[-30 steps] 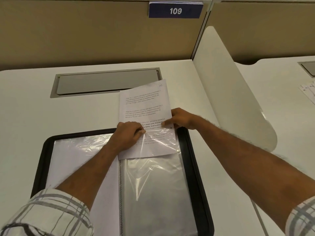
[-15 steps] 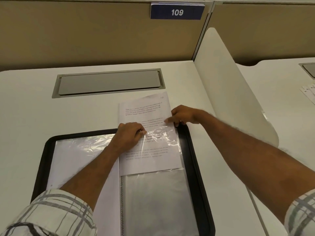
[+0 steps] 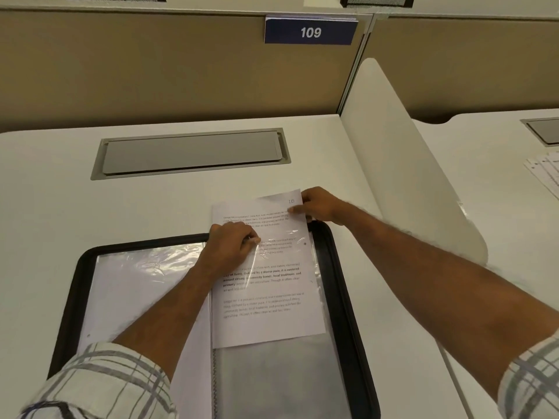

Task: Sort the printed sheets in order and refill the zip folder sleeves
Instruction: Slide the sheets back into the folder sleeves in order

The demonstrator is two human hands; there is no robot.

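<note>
the printed sheet's point(image 3: 266, 297) body text is too small and soft to read, apart from a few bold words, and glare on the clear sleeve point(image 3: 272, 376) washes out its middle lines. the left hand point(image 3: 231, 247) covers the start of those lines, and its forearm hides the upper spiral spine. whether any right hand point(image 3: 317, 207) fingers lie under the sheet's far right corner cannot be told. the zip folder's point(image 3: 341, 297) near edge and the loose sheets point(image 3: 544, 173) on the neighbouring counter run out of the picture.
</note>
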